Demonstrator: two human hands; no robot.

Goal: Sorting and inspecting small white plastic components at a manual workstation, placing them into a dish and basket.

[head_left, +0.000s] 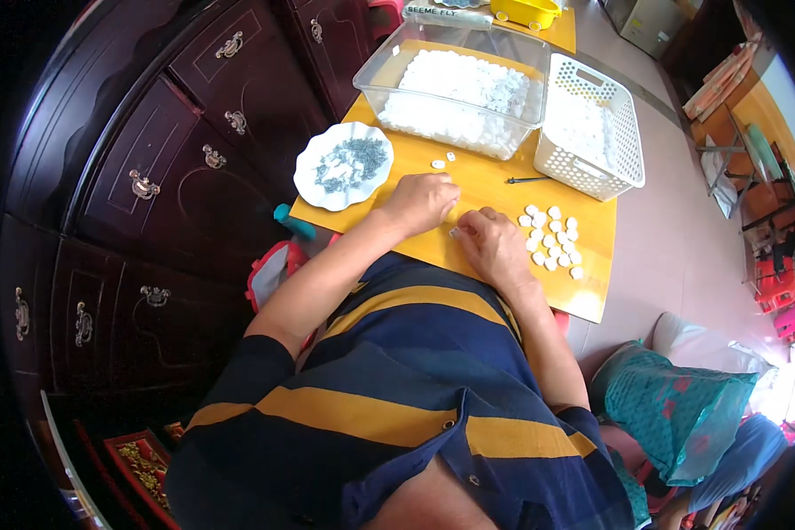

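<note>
My left hand (422, 202) is closed above the yellow table (495, 190), fingers curled together; whatever they pinch, if anything, is hidden. Close beside it, my right hand (493, 246) has its fingertips closed on a small white piece (455, 233) near the table's front edge. Two more white pieces (438, 164) lie just beyond my left hand. To the right of my right hand, several round white pieces (550, 238) are spread in a loose group. A scalloped white plate (307, 181) at the left bears a heap of small dark grey bits with some paler ones.
A clear plastic bin (455, 124) full of small white pieces stands at the table's back. Right of it is a white perforated basket (592, 177), also holding white pieces. A thin dark tool (527, 180) lies before the basket. Dark wooden cabinets (150, 168) line the left side.
</note>
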